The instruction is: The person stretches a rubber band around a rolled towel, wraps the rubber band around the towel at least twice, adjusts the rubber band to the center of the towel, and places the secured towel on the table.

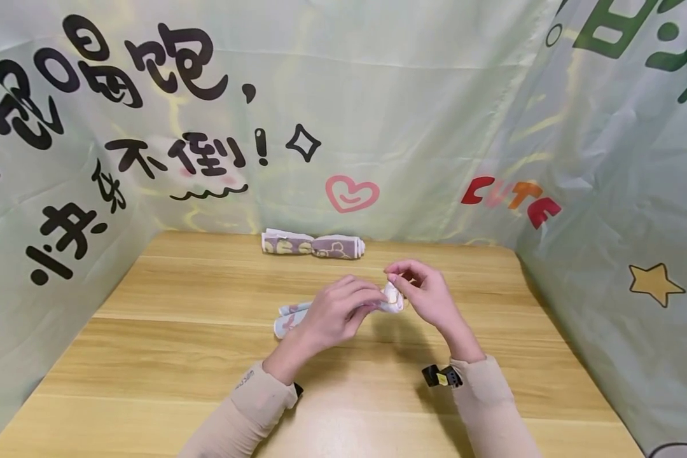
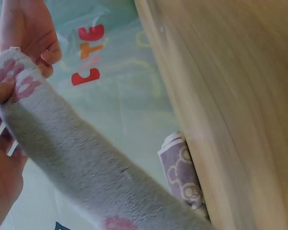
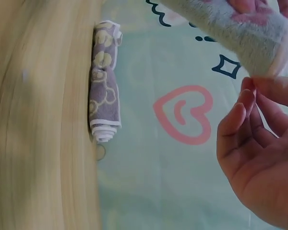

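I hold one rolled grey towel (image 1: 298,315) with pink paw prints over the middle of the wooden table (image 1: 149,356). My left hand (image 1: 338,312) wraps around the roll near its right end, fingers curled over the top and clamped on the fabric; the left wrist view shows my thumb pressing on a pink print. My right hand (image 1: 426,292) is at the right end of the roll, thumb and forefinger brought together on the white edge of that end, the remaining fingers bent loosely behind. From the right wrist view, the fingertips (image 3: 247,88) sit directly under the roll's end; contact looks light, and I cannot tell how firmly they pinch. The left end of the roll projects past my left hand, close to the tabletop.

Container check: there are no containers in view; nothing holds either towel.

Count: two rolled towels in total. One is the grey roll in my grip. The second is a purple rolled towel (image 1: 313,245) with pale bear shapes and a white border, lying on the far edge of the table against the printed green backdrop (image 1: 435,114), well apart from my hands. Two hands are in view, both in beige sleeves (image 1: 252,407).
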### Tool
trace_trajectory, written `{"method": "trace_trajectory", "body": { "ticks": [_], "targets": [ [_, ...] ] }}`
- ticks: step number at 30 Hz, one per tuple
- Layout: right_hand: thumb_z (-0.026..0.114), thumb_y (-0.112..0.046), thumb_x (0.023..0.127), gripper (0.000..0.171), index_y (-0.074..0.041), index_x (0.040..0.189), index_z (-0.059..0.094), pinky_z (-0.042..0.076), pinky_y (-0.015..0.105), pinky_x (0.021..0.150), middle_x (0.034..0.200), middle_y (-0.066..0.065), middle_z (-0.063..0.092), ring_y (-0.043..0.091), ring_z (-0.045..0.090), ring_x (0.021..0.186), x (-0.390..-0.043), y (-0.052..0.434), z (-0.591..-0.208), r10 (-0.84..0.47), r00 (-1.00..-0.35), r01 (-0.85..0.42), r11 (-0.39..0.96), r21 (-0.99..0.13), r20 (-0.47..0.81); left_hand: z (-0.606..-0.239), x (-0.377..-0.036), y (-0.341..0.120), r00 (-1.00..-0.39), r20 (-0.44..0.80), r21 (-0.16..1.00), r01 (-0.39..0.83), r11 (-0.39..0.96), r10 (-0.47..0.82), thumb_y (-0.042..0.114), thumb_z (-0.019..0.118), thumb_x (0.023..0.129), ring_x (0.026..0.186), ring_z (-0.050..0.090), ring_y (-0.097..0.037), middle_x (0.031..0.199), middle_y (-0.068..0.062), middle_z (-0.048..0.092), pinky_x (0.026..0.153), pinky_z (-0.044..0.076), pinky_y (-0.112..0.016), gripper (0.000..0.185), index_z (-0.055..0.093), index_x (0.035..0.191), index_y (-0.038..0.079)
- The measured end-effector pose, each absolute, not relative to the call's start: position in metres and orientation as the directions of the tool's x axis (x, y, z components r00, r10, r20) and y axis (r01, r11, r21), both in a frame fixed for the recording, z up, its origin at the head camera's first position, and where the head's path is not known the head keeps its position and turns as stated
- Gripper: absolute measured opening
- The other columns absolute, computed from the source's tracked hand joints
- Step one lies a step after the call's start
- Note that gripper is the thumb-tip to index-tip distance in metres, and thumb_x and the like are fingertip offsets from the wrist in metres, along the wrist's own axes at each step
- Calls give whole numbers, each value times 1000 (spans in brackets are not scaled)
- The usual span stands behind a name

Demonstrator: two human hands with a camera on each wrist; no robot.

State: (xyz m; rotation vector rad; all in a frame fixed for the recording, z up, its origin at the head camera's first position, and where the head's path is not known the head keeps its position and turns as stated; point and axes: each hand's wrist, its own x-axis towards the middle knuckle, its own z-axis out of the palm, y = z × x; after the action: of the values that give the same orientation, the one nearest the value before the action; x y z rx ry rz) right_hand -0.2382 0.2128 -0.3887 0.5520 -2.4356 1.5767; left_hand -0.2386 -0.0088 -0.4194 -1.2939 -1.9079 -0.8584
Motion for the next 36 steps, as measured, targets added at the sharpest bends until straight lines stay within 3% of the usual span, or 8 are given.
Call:
{"method": "trace_trajectory", "body": {
  "ticks": [7, 14, 22, 26, 28, 31, 34, 36],
  "targets": [
    [65, 3, 97, 14, 1, 109, 72, 47, 23, 62, 99, 12, 70, 15, 57, 74, -237, 221, -384, -332, -912, -360, 372, -856, 240, -414, -239, -11, -189, 883, 96, 969, 229, 429, -3, 77, 88, 95, 68, -20, 107, -5, 75, 84, 57, -26, 24, 77, 109, 9],
    [68, 7, 88, 24, 7, 112, 65, 46, 20, 61, 87, 4, 65, 11, 55, 72, -235, 225, -379, -517, -846, -356, 361, -862, 133, -410, -240, -14, -193, 932, 128, 967, 220, 306, -7, 76, 83, 91, 67, -24, 102, -9, 74, 81, 59, -30, 27, 73, 108, 5],
    [84, -6, 83, 66, 5, 137, 48, 45, 21, 56, 85, 10, 69, 14, 55, 66, -231, 208, -382, -682, -730, -346, 311, -885, 46, -414, -241, -11, -226, 931, 153, 954, 258, 285, -1, 76, 86, 88, 66, -21, 99, -6, 73, 80, 57, -27, 21, 74, 105, 7],
    [96, -29, 75, 120, -3, 163, 19, 56, 30, 69, 111, 18, 64, 22, 61, 86, -232, 206, -385, -594, -795, -353, 291, -889, 122, -416, -241, -10, -254, 912, 160, 943, 290, 321, -1, 80, 84, 88, 68, -20, 99, -6, 75, 81, 59, -26, 24, 74, 106, 6],
    [99, -30, 70, 132, -5, 165, 11, 57, 33, 81, 124, 20, 57, 24, 60, 99, -232, 204, -387, -481, -849, -374, 254, -892, 219, -417, -242, -11, -277, 905, 172, 933, 317, 324, -1, 82, 82, 87, 68, -20, 99, -6, 76, 80, 60, -26, 26, 73, 106, 5],
    [101, -19, 65, 102, 4, 144, 41, 55, 36, 92, 124, 19, 53, 27, 56, 108, -232, 200, -390, -272, -851, -507, 196, -840, 450, -417, -243, -13, -303, 896, 181, 918, 354, 326, -1, 85, 80, 87, 69, -20, 99, -6, 77, 78, 60, -25, 27, 74, 104, 4],
    [98, -2, 64, 52, 6, 99, 61, 49, 32, 95, 105, 17, 57, 25, 54, 103, -231, 195, -393, -128, -745, -667, 180, -723, 655, -418, -245, -15, -298, 891, 165, 915, 368, 343, 0, 87, 80, 88, 71, -20, 99, -6, 78, 80, 60, -24, 25, 75, 101, 5],
    [95, 1, 68, 30, 0, 82, 69, 46, 28, 91, 93, 14, 61, 21, 54, 97, -231, 193, -395, -108, -673, -737, 174, -653, 731, -419, -246, -14, -281, 888, 139, 919, 369, 364, 0, 87, 80, 89, 71, -20, 99, -6, 78, 81, 60, -24, 23, 76, 99, 6]
  ]
}}
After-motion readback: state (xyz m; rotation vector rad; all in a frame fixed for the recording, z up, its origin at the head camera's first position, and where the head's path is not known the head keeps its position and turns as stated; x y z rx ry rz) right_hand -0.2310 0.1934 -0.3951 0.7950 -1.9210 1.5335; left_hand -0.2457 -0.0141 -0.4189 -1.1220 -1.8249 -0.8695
